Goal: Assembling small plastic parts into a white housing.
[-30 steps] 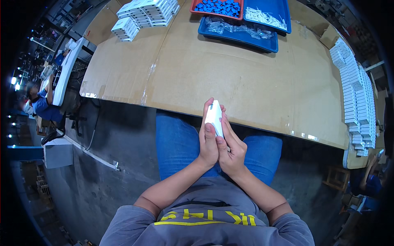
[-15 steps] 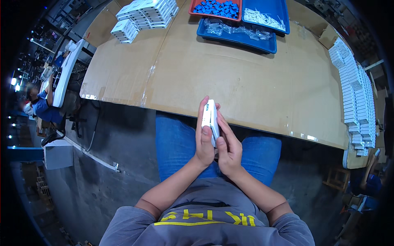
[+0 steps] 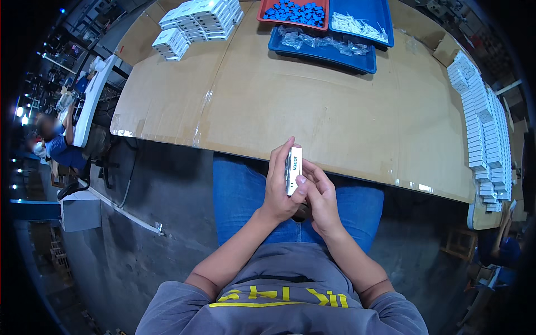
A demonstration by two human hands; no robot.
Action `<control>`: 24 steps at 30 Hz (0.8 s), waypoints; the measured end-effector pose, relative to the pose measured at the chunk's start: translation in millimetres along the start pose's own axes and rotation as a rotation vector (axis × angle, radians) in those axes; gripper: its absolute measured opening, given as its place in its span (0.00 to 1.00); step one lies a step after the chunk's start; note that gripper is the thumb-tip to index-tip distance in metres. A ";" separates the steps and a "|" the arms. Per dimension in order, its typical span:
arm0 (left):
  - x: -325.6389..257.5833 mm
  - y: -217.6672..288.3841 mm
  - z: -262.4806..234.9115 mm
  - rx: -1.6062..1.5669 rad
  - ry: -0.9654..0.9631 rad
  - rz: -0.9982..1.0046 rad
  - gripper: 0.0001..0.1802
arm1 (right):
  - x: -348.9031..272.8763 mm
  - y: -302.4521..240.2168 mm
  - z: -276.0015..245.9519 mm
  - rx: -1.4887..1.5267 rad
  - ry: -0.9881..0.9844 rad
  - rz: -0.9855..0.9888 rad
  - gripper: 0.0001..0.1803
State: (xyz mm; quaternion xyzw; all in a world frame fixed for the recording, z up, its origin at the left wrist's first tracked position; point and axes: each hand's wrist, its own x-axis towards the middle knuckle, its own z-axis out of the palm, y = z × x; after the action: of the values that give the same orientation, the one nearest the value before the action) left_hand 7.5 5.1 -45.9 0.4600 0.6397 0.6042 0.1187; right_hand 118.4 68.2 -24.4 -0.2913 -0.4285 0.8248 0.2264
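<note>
A small white rectangular box (image 3: 294,170) with dark print stands on edge between my two hands, above my lap and just off the table's near edge. My left hand (image 3: 277,187) is wrapped along its left side, fingers pointing up and away. From the right, my right hand (image 3: 320,195) grips it, with the thumb near the lower end of the printed face. The box's far side and part of my fingers are hidden.
The cardboard-covered table (image 3: 268,106) lies ahead. White boxes are stacked (image 3: 198,22) at far left and in a long row (image 3: 483,128) at right. A red tray (image 3: 296,23) holds blue pieces; a blue tray (image 3: 360,42) holds white pieces; another blue tray (image 3: 321,60) holds clear bags.
The white box has turned, so its printed narrow face now shows more fully. My right thumb has moved onto this face, and both hands have shifted slightly.
</note>
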 end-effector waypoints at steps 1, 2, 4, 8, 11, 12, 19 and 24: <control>-0.6 -2.3 1.2 -0.015 0.028 0.005 0.50 | -0.5 2.3 1.1 -0.009 0.008 -0.019 0.27; -1.2 -3.7 1.5 -0.031 0.056 0.010 0.48 | -0.7 3.2 3.2 -0.009 0.005 -0.019 0.27; -3.2 -3.8 1.6 0.002 0.067 0.025 0.48 | -0.7 4.8 6.3 -0.019 0.026 -0.075 0.27; -6.2 -6.7 1.6 0.050 0.081 0.080 0.48 | -2.6 5.8 8.5 -0.002 0.024 -0.040 0.25; -8.5 -11.6 0.6 0.016 0.087 0.105 0.46 | -5.8 5.8 10.1 0.081 0.014 -0.024 0.27; -9.3 -12.7 1.5 0.016 0.087 0.104 0.46 | -6.1 8.6 10.3 0.028 0.006 -0.071 0.28; -13.4 -15.9 6.4 -0.149 0.132 0.079 0.45 | -13.4 13.0 7.9 -0.164 -0.012 -0.145 0.26; -15.3 -11.0 6.2 -0.235 0.130 0.001 0.46 | -14.6 15.0 5.3 -0.191 -0.013 -0.161 0.26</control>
State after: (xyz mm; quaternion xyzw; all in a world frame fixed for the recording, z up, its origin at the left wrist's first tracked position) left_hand 15.4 -0.3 -63.3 0.4032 0.5707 0.7036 0.1295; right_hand 123.7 48.1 -30.4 -0.2710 -0.5283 0.7614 0.2604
